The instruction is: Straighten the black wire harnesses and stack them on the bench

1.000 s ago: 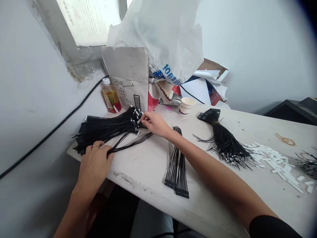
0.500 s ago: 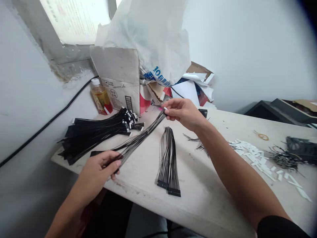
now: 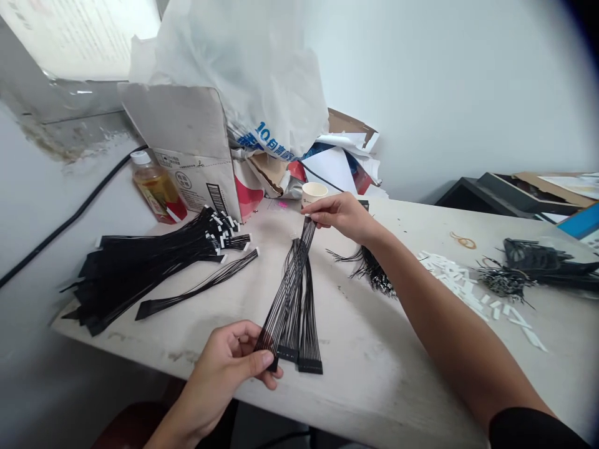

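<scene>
A black wire harness (image 3: 286, 292) is stretched between my two hands above the white table (image 3: 384, 374). My left hand (image 3: 234, 358) pinches its connector end near the table's front edge. My right hand (image 3: 339, 215) pinches the far end, close to a paper cup (image 3: 313, 192). Two more harnesses (image 3: 306, 324) lie on the table just under the held one. A single harness (image 3: 196, 288) lies to the left, beside a big pile of black harnesses with white tags (image 3: 150, 262).
A cardboard box (image 3: 187, 143) with a white plastic bag (image 3: 234, 68), a drink bottle (image 3: 156, 190) and paper scraps stand at the back. A loose wire bundle (image 3: 369, 271), white label strips (image 3: 468, 290) and other wire bundles (image 3: 538, 268) lie to the right. A black cable (image 3: 60, 227) runs along the wall.
Both hands carried the taut harness from over the left pile to the middle, above the two lying harnesses. The view swung right.
</scene>
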`<state>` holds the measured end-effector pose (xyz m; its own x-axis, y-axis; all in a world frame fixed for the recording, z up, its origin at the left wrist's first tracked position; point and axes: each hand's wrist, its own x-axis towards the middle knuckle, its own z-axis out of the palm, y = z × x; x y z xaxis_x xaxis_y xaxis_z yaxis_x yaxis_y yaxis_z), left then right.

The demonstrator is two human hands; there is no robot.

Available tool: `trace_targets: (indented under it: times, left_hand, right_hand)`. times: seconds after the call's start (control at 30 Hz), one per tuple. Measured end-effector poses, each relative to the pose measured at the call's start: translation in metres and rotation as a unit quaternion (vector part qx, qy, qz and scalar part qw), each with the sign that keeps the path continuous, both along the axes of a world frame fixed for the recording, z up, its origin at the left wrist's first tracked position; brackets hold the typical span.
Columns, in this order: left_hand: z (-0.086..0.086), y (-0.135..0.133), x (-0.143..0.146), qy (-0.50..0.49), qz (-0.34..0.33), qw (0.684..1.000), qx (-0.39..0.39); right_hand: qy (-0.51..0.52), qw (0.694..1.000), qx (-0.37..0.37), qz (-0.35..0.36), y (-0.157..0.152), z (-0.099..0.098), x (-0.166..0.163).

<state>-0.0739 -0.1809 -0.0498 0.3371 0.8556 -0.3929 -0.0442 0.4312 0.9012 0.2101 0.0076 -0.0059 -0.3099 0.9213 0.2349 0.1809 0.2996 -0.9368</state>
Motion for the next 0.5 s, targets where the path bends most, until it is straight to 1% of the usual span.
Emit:
trace_targets:
  times: [0.13,0.27,0.4,0.5]
  left_hand:
    - [-0.003,-0.004,0.008,-0.020,0.023,1.000,-0.004]
    - [-0.007,-0.008,0.013,-0.039,0.029,0.999,0.003]
    - [-0.007,-0.010,0.016,-0.046,0.033,0.998,0.011]
    - [-0.006,-0.010,0.017,-0.037,0.035,0.999,0.013]
  right_hand:
    - [-0.019,0.999,0.037,-0.031,0.001,-0.006,0.000]
    - [-0.037,0.993,0.080,-0.076,-0.002,-0.007,-0.005]
    - [-0.031,0.988,0.101,-0.116,-0.005,-0.006,-0.010]
    - [-0.027,0.985,0.112,-0.129,-0.007,-0.006,-0.011]
